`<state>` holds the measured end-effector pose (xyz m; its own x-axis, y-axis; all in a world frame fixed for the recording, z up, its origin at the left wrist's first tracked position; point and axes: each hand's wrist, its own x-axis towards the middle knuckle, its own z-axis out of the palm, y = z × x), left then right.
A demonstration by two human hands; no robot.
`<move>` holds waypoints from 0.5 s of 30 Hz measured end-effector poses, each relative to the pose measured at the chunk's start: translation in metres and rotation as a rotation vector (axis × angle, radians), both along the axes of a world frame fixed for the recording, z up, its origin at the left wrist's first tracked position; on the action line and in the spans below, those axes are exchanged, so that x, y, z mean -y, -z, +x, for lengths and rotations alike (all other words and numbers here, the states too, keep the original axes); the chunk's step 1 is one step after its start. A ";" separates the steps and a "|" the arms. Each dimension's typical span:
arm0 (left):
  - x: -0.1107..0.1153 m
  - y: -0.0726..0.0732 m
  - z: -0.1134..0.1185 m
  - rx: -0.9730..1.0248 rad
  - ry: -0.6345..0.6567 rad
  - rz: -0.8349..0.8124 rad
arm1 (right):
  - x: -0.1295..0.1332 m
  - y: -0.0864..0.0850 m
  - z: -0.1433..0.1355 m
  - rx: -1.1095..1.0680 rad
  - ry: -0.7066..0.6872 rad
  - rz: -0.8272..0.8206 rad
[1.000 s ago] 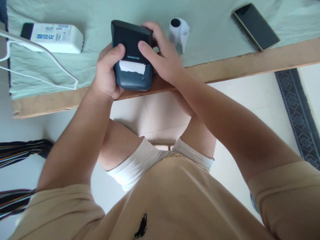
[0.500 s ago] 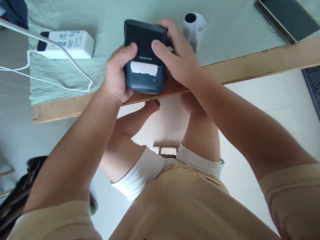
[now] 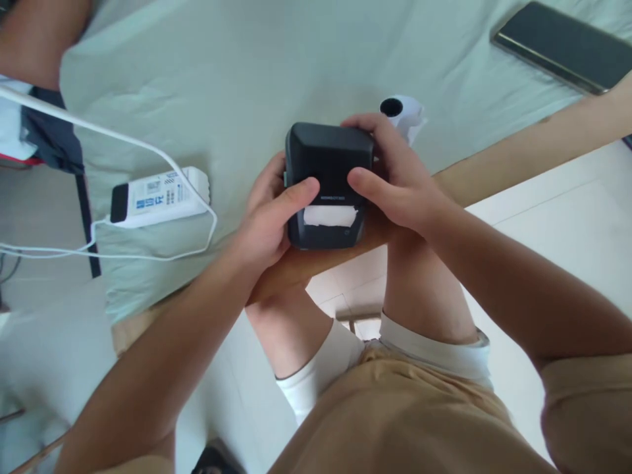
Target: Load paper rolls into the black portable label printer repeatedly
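Gripping dark printer w/ both hands, logo too blurred.

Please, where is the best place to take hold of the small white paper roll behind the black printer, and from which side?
Probably the paper roll by its round body, from its right, where the cloth lies bare. The right hand and the printer crowd its near left. Its loose paper tail would bend.

Both hands grip small dark printer at table's near edge: left hand, right hand. White paper strip shows at its slot. Paper roll just behind.
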<state>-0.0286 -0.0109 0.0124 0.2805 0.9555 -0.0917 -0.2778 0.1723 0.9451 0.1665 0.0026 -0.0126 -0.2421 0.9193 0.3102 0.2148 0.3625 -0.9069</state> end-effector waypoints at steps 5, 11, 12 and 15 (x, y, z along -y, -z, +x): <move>-0.015 0.004 -0.003 0.060 0.067 -0.055 | 0.003 -0.002 -0.001 -0.008 0.039 -0.045; -0.012 -0.002 -0.007 0.031 0.082 -0.141 | 0.007 -0.011 -0.003 0.012 0.060 -0.077; -0.012 -0.003 -0.009 0.000 0.081 -0.140 | 0.008 -0.011 -0.003 0.011 0.055 -0.067; -0.014 -0.002 -0.014 -0.028 0.073 -0.103 | 0.008 -0.008 -0.003 0.011 0.068 -0.085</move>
